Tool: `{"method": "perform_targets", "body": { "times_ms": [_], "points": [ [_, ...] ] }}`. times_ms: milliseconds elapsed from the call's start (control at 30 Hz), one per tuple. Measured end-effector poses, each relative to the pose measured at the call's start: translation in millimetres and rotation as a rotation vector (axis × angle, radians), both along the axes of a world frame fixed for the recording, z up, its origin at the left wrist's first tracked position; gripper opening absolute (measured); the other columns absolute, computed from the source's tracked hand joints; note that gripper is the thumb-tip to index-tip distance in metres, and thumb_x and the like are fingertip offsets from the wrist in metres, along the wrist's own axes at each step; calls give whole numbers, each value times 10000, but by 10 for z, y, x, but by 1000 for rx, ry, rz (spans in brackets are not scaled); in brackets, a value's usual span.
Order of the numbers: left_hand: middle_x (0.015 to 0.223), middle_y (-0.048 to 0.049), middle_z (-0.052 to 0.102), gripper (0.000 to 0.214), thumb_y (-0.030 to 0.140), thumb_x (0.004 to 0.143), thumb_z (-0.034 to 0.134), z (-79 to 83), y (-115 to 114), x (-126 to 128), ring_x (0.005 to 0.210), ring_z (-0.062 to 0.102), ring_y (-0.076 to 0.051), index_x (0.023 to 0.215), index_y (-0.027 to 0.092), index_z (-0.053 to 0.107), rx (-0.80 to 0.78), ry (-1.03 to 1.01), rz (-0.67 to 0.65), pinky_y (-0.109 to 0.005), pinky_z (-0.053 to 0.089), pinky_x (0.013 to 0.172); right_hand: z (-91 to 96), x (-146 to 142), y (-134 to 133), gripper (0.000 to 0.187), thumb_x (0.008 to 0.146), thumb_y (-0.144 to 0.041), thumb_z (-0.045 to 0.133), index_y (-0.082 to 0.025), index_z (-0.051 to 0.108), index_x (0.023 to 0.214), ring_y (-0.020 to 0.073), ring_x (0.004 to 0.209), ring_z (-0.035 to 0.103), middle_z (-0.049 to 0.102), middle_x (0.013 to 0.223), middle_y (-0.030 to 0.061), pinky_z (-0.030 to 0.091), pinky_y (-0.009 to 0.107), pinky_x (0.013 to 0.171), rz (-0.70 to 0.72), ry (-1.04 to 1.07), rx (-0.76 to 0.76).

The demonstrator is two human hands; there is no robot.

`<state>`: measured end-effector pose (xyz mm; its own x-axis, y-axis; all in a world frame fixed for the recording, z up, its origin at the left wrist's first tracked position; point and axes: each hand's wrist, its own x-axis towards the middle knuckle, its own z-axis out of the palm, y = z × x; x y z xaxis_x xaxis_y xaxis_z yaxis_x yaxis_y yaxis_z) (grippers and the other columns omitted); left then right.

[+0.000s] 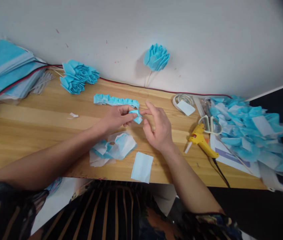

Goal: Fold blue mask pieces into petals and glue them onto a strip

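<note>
Between the thumb and fingers of my left hand (118, 118) is a small folded piece of blue non-woven fabric (136, 117). My right hand (158, 128) is beside it on the right, thumb and fingers apart; one fingertip is at the piece's edge, and I cannot tell whether it touches. Just behind my hands lies a row of small folded blue pieces (116, 100). Nearer the table's front edge are crumpled blue and white fabric scraps (123, 146) and a flat light-blue rectangle (142, 167).
Blue fabric flowers (77, 76) lie back left, and another flower (157, 57) leans on the wall. Blue face masks (8, 66) are stacked far left. A yellow glue gun (201, 140), white-handled scissors (210, 125), a tape roll (181, 100) and a petal heap (254, 130) are on the right.
</note>
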<state>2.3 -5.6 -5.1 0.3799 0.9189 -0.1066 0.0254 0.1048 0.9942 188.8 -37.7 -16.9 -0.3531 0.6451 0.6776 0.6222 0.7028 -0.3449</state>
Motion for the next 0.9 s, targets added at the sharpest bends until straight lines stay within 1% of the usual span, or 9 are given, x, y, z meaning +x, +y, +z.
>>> {"method": "perform_targets", "body": {
  "times_ms": [167, 300, 433, 667, 900],
  "points": [
    [645, 19, 569, 199, 365, 750, 703, -1, 3, -6, 576, 488, -101, 752, 185, 618, 14, -3, 5, -245, 421, 580, 2, -6, -9, 708, 928, -123, 447, -325, 239, 1574, 267, 1051, 638, 722, 1168, 55, 518, 499, 949, -4, -10, -14],
    [664, 14, 581, 204, 370, 755, 714, -3, 5, -13, 582, 497, -102, 752, 189, 619, 23, -9, 7, -247, 421, 577, 4, -1, -13, 697, 935, -120, 442, -328, 248, 1571, 265, 1059, 639, 721, 1181, 55, 526, 493, 945, -1, 1, -7],
    [669, 13, 589, 203, 379, 765, 704, -7, 11, -15, 588, 509, -101, 767, 188, 634, 23, 3, 13, -240, 418, 568, 10, 2, -21, 663, 955, -139, 407, -324, 246, 1571, 270, 1076, 644, 718, 1203, 56, 516, 512, 967, -15, -8, -30],
    [665, 14, 613, 181, 339, 760, 700, -16, 21, -19, 569, 502, -91, 803, 173, 646, 23, -22, 15, -230, 421, 568, 11, -3, -30, 660, 960, -127, 394, -329, 252, 1571, 258, 1063, 648, 727, 1190, 47, 519, 494, 972, -10, 13, -24],
    [669, 4, 612, 273, 440, 782, 705, -38, 25, -22, 603, 536, -110, 812, 173, 657, 37, -1, 1, -241, 425, 583, 1, 4, -28, 649, 968, -144, 393, -325, 248, 1574, 261, 1088, 649, 725, 1214, 56, 520, 496, 981, -25, 12, -38]
  ]
}}
